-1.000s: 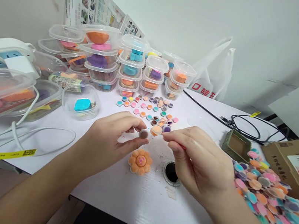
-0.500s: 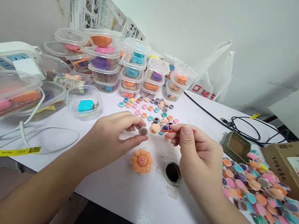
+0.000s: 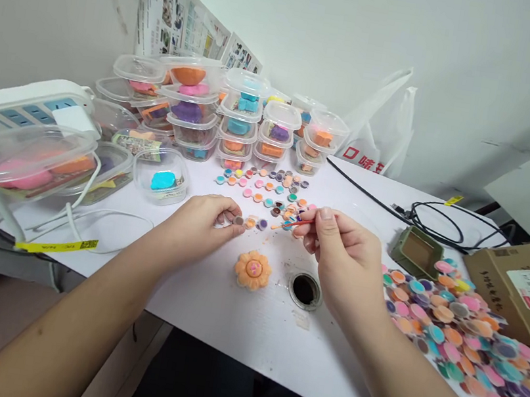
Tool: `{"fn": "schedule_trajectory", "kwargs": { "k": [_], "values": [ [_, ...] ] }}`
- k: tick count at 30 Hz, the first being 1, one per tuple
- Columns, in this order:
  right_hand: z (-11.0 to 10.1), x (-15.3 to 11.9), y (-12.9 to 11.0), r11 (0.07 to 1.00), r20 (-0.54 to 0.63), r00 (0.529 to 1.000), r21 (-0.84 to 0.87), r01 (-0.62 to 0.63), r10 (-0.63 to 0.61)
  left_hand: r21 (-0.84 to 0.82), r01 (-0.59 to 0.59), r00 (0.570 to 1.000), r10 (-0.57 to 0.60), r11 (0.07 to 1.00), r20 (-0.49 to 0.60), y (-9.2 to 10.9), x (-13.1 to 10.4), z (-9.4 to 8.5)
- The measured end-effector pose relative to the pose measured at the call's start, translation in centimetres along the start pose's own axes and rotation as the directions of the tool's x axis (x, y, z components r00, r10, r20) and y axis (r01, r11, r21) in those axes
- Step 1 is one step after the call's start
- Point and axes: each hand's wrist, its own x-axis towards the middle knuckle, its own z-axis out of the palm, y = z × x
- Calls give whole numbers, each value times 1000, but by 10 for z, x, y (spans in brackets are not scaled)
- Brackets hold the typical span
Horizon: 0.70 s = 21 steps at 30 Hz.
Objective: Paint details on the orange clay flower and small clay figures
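Observation:
My left hand (image 3: 206, 223) pinches one end of a short strip of small paint pots (image 3: 251, 222), its lids or cups showing grey, pale orange and purple. Between the thumb and fingers of my right hand (image 3: 345, 244) is a thin red paintbrush (image 3: 298, 222), its tip pointing left beside the strip. An orange flower-shaped piece (image 3: 253, 270) with a pink mark at its centre lies on the white table (image 3: 221, 324), below and between my hands. To its right is a round dark hole with a metal rim (image 3: 305, 291).
Stacked clear tubs (image 3: 192, 115) of coloured shapes line the back. More paint strips (image 3: 271, 187) lie before them. A large pile of paint pots (image 3: 469, 328), a green tray (image 3: 416, 251) and a cardboard box (image 3: 519, 296) are right. A power strip (image 3: 29, 110) and white cable are left.
The strip in my left hand has turned so that several pots show, and it is lower and flatter. The brush tip has moved off the pale orange pot. The view has shifted slightly.

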Motion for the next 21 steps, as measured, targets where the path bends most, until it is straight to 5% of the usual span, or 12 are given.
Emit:
{"fn": "schedule_trajectory", "kwargs": {
  "k": [8,13,17,21],
  "values": [
    [5,5,20,995,71,993,26,-93,91,73,43,999,-44,996,8,-3,-6,4],
    [2,9,28,996,71,994,34,-81,78,26,176,982,-173,984,-78,12,-44,11],
    [2,11,30,996,65,996,49,-71,68,44,172,980,-166,984,-111,33,-77,32],
    [3,11,28,999,48,998,16,-36,35,167,161,984,-145,973,-102,45,-86,47]
  ]
}}
